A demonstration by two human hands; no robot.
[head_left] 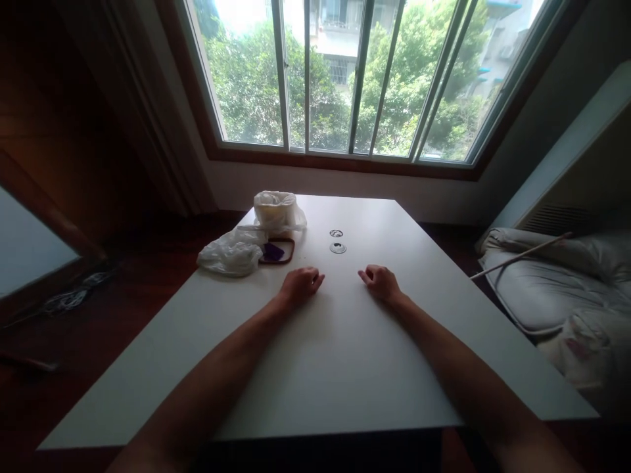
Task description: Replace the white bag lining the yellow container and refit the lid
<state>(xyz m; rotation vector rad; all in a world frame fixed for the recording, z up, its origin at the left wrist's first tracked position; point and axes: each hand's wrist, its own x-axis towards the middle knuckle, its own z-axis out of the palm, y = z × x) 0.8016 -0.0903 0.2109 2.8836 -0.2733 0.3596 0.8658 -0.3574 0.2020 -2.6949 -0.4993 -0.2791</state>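
Head view, clock read from between the two hands. Table (305, 381): white, running from 6 to 12 o'clock. Off its edge at 4, a pale sack (584, 348) bears a reddish mark, too blurred to read. Left hand (299, 284), at 9, and right hand (380, 281), at 3, rest on the table well apart; the fingers of each are together and curled inward. Near 10, a white bag (231, 253) lies crumpled beside a brown-rimmed tray (293, 248) with a purple item (273, 252). At 12, near both hands, lies the front disc (338, 247); just beyond it, the rear disc (336, 233). Disc markings: too small to read. Near 11, a bagged tub (276, 213). Farthest, at 12, window (328, 112).
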